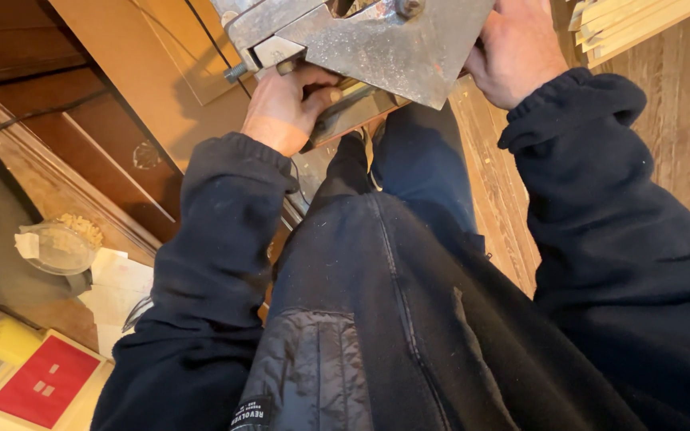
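Top centre of the frame: a grey metal tool (385, 44), plate-sided and scuffed, with a bolt head near its upper edge, cut off by the top border so the full shape cannot be told. Left hand (289, 108) just below and left of centre-top, fingers (317, 94) curled tight around a brassy bar or handle (353, 112) running under the tool's lower edge, thumb side toward the plate. Right hand (513, 52) at upper right, pressed against the tool's far side; palm and knuckles visible, fingertips hidden behind the metal, so closed or merely braced cannot be told. Both arms in dark blue sleeves (600, 223), reaching up the frame from a dark jacket (377, 319) filling the lower middle. Probably heavy and rigid, judging by the thick plate and steel look; hard, likely sharp at the cut corners, smooth enough to slip in a bare palm. Best held as now: one hand wrapped round the bar beneath, the other steadying the flat side, away from the pointed lower corner. Beneath the tool, worn wooden floorboards (497, 191) at centre right; pale wooden strips (632, 24) stacked in the upper right corner. Brown wooden panels (121, 80) across the upper left. At lower left, a clear plastic tub (57, 247) with pale bits beside it, white paper scraps (121, 279), and a red card (45, 381).
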